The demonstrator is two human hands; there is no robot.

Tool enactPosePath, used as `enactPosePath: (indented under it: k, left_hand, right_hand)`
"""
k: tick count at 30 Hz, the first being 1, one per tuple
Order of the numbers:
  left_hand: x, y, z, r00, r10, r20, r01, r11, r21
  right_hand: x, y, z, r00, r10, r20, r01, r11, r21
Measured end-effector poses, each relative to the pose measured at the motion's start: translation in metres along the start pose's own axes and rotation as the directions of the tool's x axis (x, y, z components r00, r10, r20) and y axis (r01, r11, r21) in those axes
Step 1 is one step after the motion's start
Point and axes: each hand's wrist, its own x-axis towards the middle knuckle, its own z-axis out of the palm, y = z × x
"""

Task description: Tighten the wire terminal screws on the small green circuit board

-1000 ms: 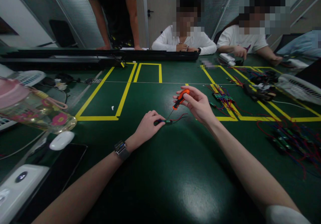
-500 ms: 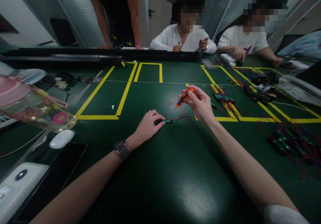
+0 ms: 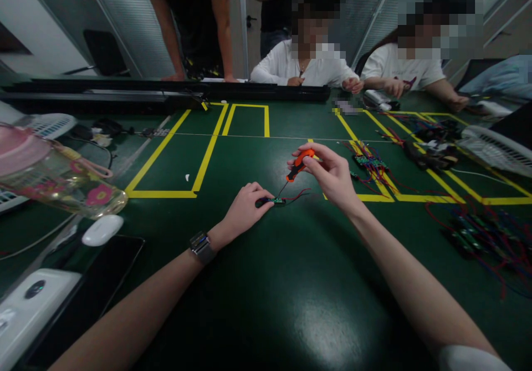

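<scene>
My left hand grips the left end of a small green circuit board on the dark green table. Red and dark wires trail from the board's right end. A screwdriver with an orange and black handle is held in my right hand, its thin shaft slanting down to the left. The tip reaches the board close to my left fingertips; exactly what it touches is too small to make out. The part of the board under my left fingers is hidden.
Wired circuit boards lie right of my right hand, with a larger heap nearer. At left are a flowered bottle, a white case and a dark phone-like slab. Black rails lie at the back; people are beyond.
My right hand has shifted slightly left, and the screwdriver's handle sits lower and more upright. My left hand and the circuit board have stayed put.
</scene>
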Motion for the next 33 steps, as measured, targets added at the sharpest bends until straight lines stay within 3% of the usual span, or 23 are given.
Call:
enactPosePath:
  k: [3,6,14,21,27,33]
  left_hand:
    - [-0.0001,-0.0006,0.0006,1.0,0.001,-0.005,-0.001,1.0,0.001]
    - [-0.0003,-0.0015,0.001,1.0,0.007,-0.006,-0.007,1.0,0.002]
    - [0.0006,-0.0018,0.0018,1.0,0.008,-0.01,-0.008,1.0,0.009]
    - [-0.0002,-0.0025,0.002,1.0,0.006,-0.007,-0.006,1.0,0.009]
    - [-0.0008,-0.0043,0.0025,1.0,0.008,-0.006,-0.008,1.0,-0.011]
    - [-0.0004,-0.0054,0.0031,1.0,0.015,-0.013,-0.015,1.0,-0.008]
  right_hand:
    - [-0.0019,-0.0031,0.002,0.999,0.005,0.051,-0.006,1.0,0.021]
    - [-0.0008,0.0022,-0.0012,1.0,0.015,0.004,-0.015,0.997,0.082]
    - [0.0024,-0.0009,-0.0008,0.986,0.139,0.091,-0.158,0.955,0.251]
    - [0.0026,0.0061,-0.0023,0.995,0.088,0.04,-0.095,0.968,0.233]
    - [0.0026,0.0018,-0.004,0.991,0.108,0.084,-0.126,0.958,0.257]
    - [0.0031,0.0052,-0.0035,0.993,0.106,0.054,-0.118,0.949,0.293]
